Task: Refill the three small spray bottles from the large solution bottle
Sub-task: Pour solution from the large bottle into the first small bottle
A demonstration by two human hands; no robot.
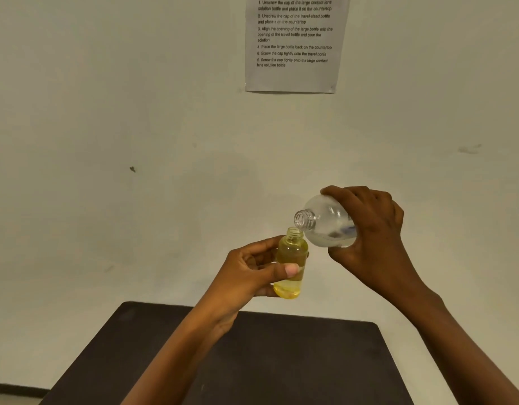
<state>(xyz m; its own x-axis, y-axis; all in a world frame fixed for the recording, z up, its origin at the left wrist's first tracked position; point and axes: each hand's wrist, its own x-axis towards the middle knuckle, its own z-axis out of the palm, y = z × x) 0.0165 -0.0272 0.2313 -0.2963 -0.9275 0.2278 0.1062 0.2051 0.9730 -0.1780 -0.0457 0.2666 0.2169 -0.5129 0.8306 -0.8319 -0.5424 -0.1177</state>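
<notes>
Small spray bottle [293, 250]: where is it, and who has it?

— In the air at mid-scene, above the far edge of the dark table [281, 363]. The left hand [249, 276] is curled round its middle, thumb across the near side, and holds it roughly upright with the neck open.

And the large solution bottle [325, 226]?

— The right hand [372, 232] is wrapped over its rounded body from the right and tips it leftward. Its threaded mouth sits just above and right of the small neck. I cannot tell whether they touch, or whether anything is flowing.

How will the small spray bottle handle?

— Light, I'd judge. It is a smooth, clear, yellow-tinted cylinder, probably thin plastic, with liquid pooled low inside. It will be slippery if wetted and could flex under a hard squeeze, so a mid-body grip like this one suits it.

And the big one?

— Clear, bulbous and glossy, with little liquid visible, so likely light too. A broad grasp round the belly controls the tilt best, because the narrow target leaves little room for spills.
</notes>
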